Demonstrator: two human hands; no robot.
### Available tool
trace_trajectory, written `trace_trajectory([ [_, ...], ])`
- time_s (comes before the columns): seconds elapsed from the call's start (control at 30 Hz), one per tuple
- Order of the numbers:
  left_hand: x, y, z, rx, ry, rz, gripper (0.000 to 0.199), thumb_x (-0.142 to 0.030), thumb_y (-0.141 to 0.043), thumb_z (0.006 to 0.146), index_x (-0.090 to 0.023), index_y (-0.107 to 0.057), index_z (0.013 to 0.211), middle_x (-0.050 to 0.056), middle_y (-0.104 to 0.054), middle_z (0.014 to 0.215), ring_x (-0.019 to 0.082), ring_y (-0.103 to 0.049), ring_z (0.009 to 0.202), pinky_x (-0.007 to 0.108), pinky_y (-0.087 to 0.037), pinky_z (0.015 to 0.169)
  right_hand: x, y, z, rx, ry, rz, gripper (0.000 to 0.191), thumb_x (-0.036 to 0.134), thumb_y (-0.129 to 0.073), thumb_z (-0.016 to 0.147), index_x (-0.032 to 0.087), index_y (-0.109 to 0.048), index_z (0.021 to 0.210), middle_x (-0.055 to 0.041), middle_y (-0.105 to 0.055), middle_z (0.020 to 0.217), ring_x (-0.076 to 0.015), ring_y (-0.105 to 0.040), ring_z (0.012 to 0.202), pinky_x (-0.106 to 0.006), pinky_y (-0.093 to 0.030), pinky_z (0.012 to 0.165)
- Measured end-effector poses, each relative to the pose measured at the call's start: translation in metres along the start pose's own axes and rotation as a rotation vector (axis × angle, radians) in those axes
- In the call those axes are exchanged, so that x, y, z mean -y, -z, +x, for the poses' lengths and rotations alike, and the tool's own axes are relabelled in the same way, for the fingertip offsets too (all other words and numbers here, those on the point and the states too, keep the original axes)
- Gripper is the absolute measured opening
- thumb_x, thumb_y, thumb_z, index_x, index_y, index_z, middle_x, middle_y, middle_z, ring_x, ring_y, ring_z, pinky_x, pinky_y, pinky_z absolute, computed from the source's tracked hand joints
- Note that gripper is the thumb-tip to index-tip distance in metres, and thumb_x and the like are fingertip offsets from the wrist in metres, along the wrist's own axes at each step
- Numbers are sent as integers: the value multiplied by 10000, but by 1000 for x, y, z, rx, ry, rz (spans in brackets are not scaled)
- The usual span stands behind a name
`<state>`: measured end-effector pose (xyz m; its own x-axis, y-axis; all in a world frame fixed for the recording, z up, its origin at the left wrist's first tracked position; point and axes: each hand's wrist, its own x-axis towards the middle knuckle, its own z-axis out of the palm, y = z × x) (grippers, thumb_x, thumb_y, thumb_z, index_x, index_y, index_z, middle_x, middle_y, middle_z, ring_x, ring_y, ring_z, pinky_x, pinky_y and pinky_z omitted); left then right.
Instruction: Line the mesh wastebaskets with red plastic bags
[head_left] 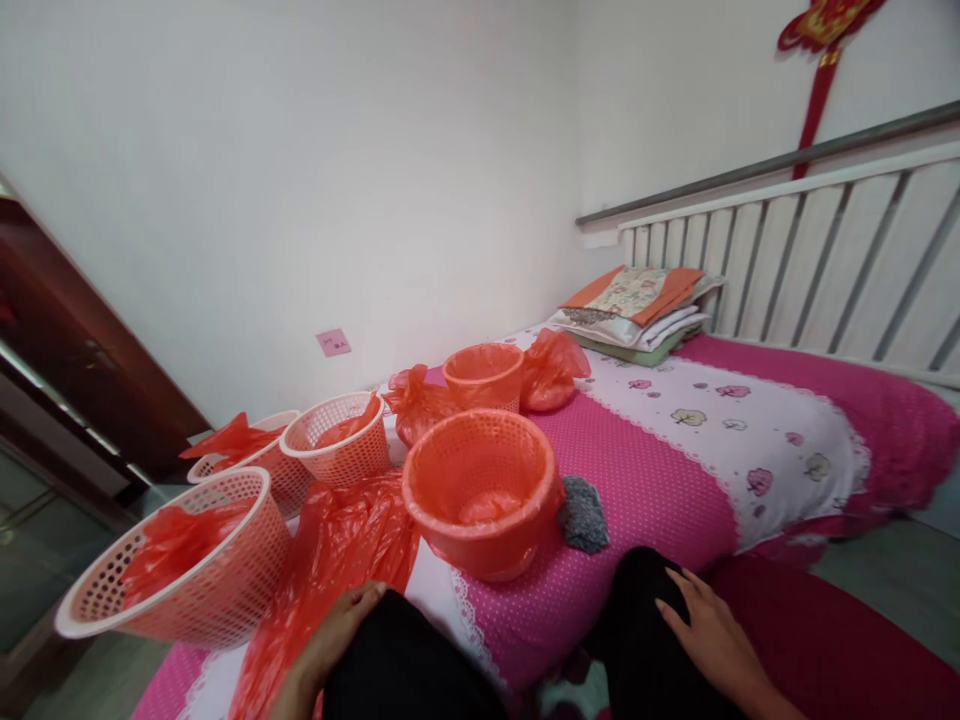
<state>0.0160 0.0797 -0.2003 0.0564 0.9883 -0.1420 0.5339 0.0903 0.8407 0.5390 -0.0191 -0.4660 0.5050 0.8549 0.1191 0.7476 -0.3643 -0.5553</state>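
Note:
My left hand [339,632] rests on my left knee, in black trousers, its fingers lying along the cloth and holding nothing. On the right knee lies my right hand [711,632], empty, with its fingers spread. Between and beyond the knees stands a basket lined with a red plastic bag [480,545], the bag folded over its rim. A grey cloth [583,514] touches its right side. Loose red plastic bags [349,545] are spread over the bed beside my left hand. Left of them, a pink perforated basket [217,600] is tilted, with a red bag inside.
Two more pink baskets [352,455] with red bags stand at the back left. Behind the lined basket is another lined basket [487,365] between knotted red bags [551,375]. Folded bedding [637,305] lies near the white headboard [795,255]. A wall bounds the bed's far side.

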Motion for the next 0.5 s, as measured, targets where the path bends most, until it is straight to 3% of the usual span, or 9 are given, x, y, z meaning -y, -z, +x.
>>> trace_trajectory([
  [0.07,1,-7,4,91,-29,-4,406,-657,-687,696,-256,-749,716,40,-783,831,338,-709,938,465,-558,892,1,1,0,14,-1,9,808,614,-321,837,86,-595,1384,-214,-524,1503,-383,-524,1371,-523,-487,1068],
  [0.13,5,-19,7,86,-80,13,396,-648,-645,747,-267,-751,764,41,-790,887,351,-703,992,471,-541,932,2,2,0,16,-5,14,805,608,-316,840,83,-595,1383,-214,-523,1505,-386,-526,1365,-529,-475,1080],
  [0.23,11,-48,0,-130,-160,85,395,-595,-588,820,-241,-744,901,91,-778,1010,377,-684,1069,501,-499,1006,1,0,0,4,-19,28,788,601,-321,842,94,-598,1378,-209,-526,1503,-391,-540,1347,-537,-487,1064],
  [0.3,11,-72,-13,-394,-212,120,370,-547,-525,881,-239,-700,989,115,-742,1058,372,-670,1090,510,-500,1006,0,-2,0,-10,-19,37,762,602,-336,838,121,-607,1363,-197,-546,1484,-388,-550,1338,-539,-506,1039],
  [0.37,1,-97,-28,-503,-401,192,282,-467,-510,945,-281,-666,1087,106,-695,1148,327,-638,1167,487,-461,1078,1,-3,-1,-24,-6,38,727,600,-352,838,151,-618,1345,-183,-569,1462,-381,-567,1322,-528,-521,1022],
  [0.5,-51,-136,-39,-387,-807,244,399,-325,-542,977,-350,-578,1374,87,-565,1438,292,-529,1357,478,-392,1172,6,-3,-2,-44,24,25,676,566,-357,857,159,-628,1323,-176,-584,1443,-373,-596,1282,-508,-524,1023],
])
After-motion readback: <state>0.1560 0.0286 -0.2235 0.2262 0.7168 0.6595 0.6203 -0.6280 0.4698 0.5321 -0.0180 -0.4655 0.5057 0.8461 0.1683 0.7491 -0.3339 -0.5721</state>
